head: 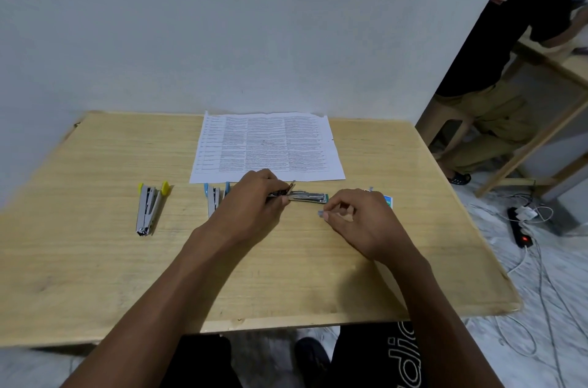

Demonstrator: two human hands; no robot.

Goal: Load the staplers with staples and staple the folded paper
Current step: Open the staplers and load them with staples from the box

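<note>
- Pale wooden table stands against a white wall, with both hands working near its middle.
- Right hand pinches a short strip of staples between thumb and curled fingertips.
- That strip sits just below the right end of the open stapler, close but apart.
- Left hand grips the open stapler at its left end, fingers curled round it, with its metal channel pointing right.
- Blue stapler lies just beyond the left hand, partly hidden.
- Staple box peeks out behind the right hand.
- Yellow stapler lies well to the left.
- Printed paper lies flat beyond the hands, by the wall.
</note>
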